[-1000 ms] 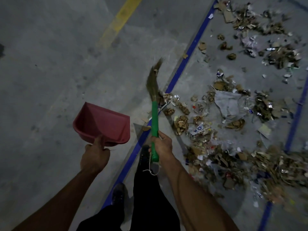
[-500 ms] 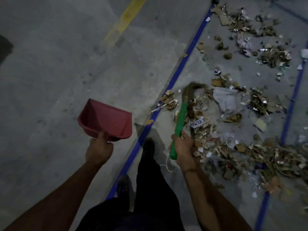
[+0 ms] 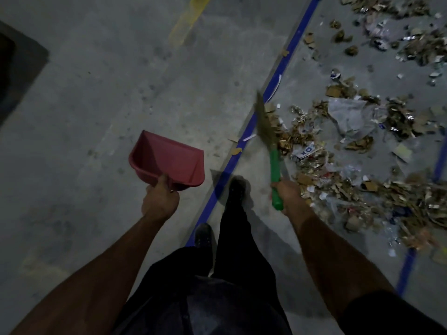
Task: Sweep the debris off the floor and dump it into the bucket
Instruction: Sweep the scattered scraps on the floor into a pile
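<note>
Left hand (image 3: pixel 160 201): fingers curled round the handle of the red dustpan (image 3: pixel 169 160), thumb up against its back wall. Pan is held off the floor (image 3: pixel 96 105), mouth facing away from the hand, nothing visible inside it.

Right hand (image 3: pixel 287 193): fist closed round the green handle of the broom (image 3: pixel 272 151). Handle end sticks out just below the hand. Bristles extend up and slightly left of the hand, blurred; their tip lies over the blue line (image 3: pixel 278 76). Whether the bristles touch the floor cannot be told.

Debris (image 3: pixel 350 151): torn cardboard, paper scraps, foil bits and a crumpled plastic sheet, spread over the floor to the right of the right hand and beyond it. Nearest pieces sit just beside the broom head and handle. A few stray scraps lie on and left of the blue line, between the two hands.

Bucket: not in view.

Yellow line (image 3: pixel 186 22) far ahead of the left hand. A dark shape at the frame's left edge, unidentifiable. Dark trousers and two shoes (image 3: pixel 235 187) between the arms; the forward shoe is just right of the blue line.
</note>
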A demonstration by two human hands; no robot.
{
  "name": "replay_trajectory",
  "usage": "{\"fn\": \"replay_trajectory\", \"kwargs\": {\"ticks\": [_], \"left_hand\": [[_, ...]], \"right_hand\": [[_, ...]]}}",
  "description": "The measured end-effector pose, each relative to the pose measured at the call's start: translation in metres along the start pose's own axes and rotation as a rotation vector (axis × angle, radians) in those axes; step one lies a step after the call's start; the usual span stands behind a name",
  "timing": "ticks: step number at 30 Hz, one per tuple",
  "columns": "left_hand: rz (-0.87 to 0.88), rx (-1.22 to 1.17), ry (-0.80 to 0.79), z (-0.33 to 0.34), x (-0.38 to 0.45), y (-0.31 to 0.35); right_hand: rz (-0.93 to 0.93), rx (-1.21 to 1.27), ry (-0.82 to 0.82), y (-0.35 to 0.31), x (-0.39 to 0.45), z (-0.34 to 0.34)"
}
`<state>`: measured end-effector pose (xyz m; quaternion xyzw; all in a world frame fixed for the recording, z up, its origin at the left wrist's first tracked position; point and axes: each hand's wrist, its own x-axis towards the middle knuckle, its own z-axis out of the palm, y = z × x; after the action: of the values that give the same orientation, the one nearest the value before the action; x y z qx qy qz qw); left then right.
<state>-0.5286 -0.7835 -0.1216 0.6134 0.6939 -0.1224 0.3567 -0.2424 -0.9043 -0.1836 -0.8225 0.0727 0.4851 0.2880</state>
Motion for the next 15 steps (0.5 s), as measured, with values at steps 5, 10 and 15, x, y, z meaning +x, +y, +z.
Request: {"fn": "replay_trajectory", "kwargs": {"ticks": [5,10,15], "left_hand": [[0.014,0.002,0.009,0.004,-0.011,-0.025],[0.035,0.014,-0.01,0.011,-0.023,-0.04],[0.061,0.049,-0.034,0.011,-0.029,-0.05]], "right_hand": [[-0.079,0.095,0.174,0.007,0.009,-0.015],[-0.146,0.042,0.1,0.05,-0.039,0.017],[-0.189,-0.128,-0.075,0.09,-0.084,0.061]]}}
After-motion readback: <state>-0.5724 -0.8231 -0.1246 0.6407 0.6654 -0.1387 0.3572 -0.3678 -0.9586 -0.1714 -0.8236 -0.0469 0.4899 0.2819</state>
